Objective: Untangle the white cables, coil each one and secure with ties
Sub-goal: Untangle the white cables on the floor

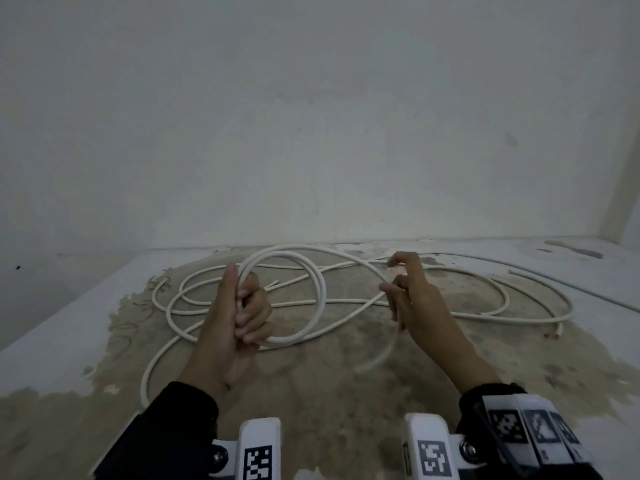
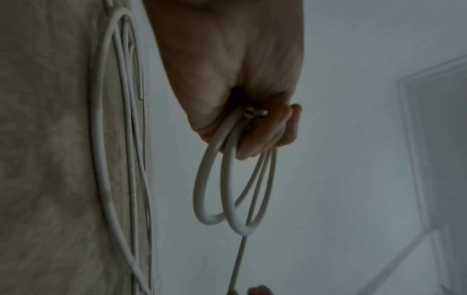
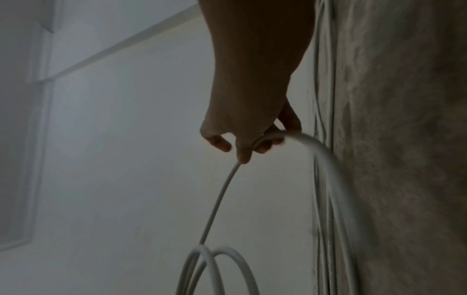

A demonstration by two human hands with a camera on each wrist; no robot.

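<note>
- Nearest me: two dark sleeves (image 1: 180,420), white wrist mounts (image 1: 259,448) with black-and-white square code tags, no readable writing
- My left hand (image 1: 235,317) is clenched round a coil (image 1: 311,289) of white cable, two loops counted in the left wrist view, cut end poking out at the fingers (image 2: 267,135)
- My right hand (image 1: 412,296) pinches the strand (image 3: 220,199) running back to that coil, fingers curled round it
- Beyond: loose white cables (image 1: 485,306) sprawl tangled on the floor (image 1: 346,375); cannot tell how many
- Floor worn tan in the middle, white paint at edges; bare white wall (image 1: 311,116) behind
</note>
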